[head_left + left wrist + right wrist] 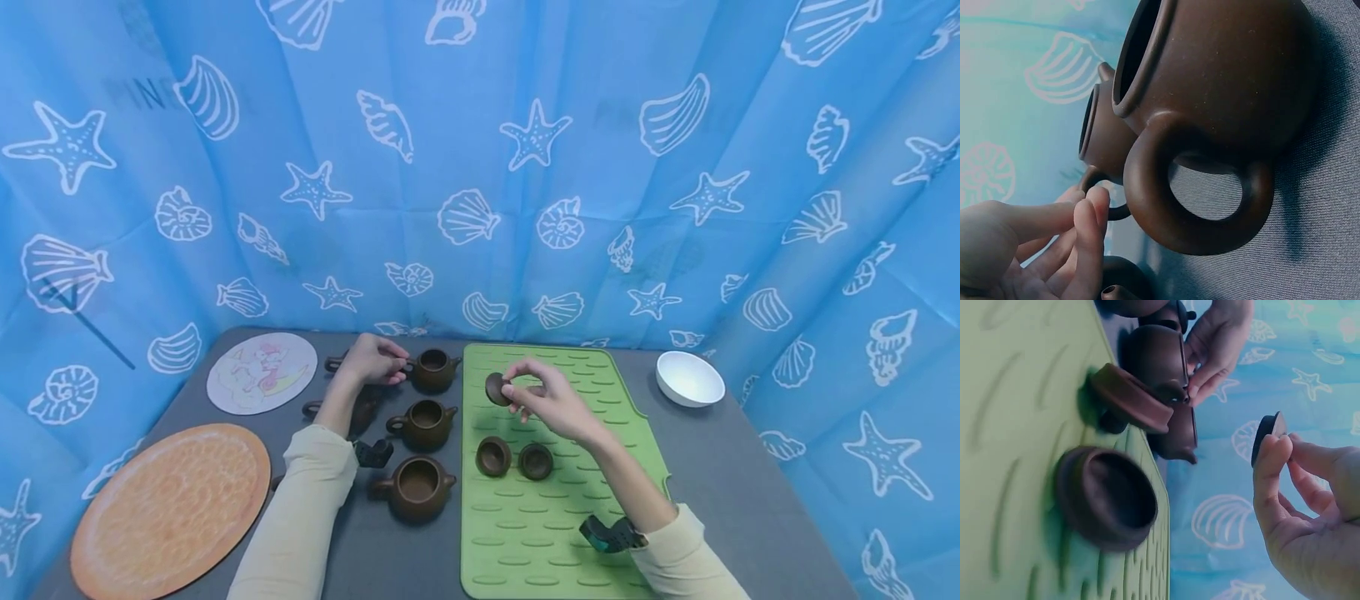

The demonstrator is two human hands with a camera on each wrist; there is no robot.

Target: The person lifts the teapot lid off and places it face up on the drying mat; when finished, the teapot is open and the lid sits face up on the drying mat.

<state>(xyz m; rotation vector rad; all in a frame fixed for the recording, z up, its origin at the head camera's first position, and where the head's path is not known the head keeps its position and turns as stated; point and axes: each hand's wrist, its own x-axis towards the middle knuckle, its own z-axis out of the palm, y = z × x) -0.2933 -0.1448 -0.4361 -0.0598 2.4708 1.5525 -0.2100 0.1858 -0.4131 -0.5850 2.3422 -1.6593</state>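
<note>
My left hand (372,360) pinches the handle of the farthest brown teapot (435,372), which stands lidless beside the green mat's far left corner. In the left wrist view, thumb and fingertips meet at that handle, behind a larger-looking teapot (1229,75). Above the mat, my right hand (553,402) pinches a small round brown lid (495,389) by its edge, tilted. Two more lids (493,457) lie upturned on the mat, hollow sides showing. A middle teapot (425,427) and a near teapot (418,490), both lidless, line up toward me with spouts to the right.
The green ridged mat (525,558) covers the table's middle right. More dark teapots (364,412) stand partly hidden behind my left arm. A white bowl (690,379) sits at the right, a round cartoon mat (262,373) and an orange round mat (172,508) at the left. A blue curtain (480,167) hangs behind.
</note>
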